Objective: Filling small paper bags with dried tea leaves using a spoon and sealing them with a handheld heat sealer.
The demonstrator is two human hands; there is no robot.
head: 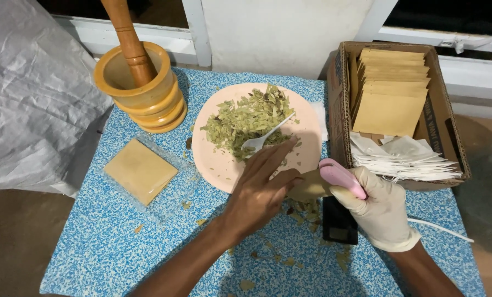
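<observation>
While the bare left hand (260, 190) lies flat and loosely open over the near rim of the plate (213, 165), its fingers stretched toward a white plastic spoon (263, 137) without gripping it, the right hand (379, 212), in a thin cream rubber glove, is closed around a smooth pink handheld tool (342, 179). Between the two hands sits a small tan paper pouch (309, 186), its left edge pinched at the left thumb and its right edge under the nose of the pink tool. The plate is round, pale pink and matte, heaped with dry, flaky green crushed leaves (243, 121), with the spoon's bowl sunk in the pile just beyond the left fingertips. Loose leaf crumbs dot the blue-and-white speckled table (119, 247). A small black scale (339, 223) lies below the pouch, beside the gloved palm. At the far left stands a turned yellow wooden mortar (141, 88) with a brown pestle (129, 38); near it a flat tan packet (140, 170) rests on clear plastic. To the right, a cardboard box (449, 126) holds stacked tan pouches and white filter bags.
</observation>
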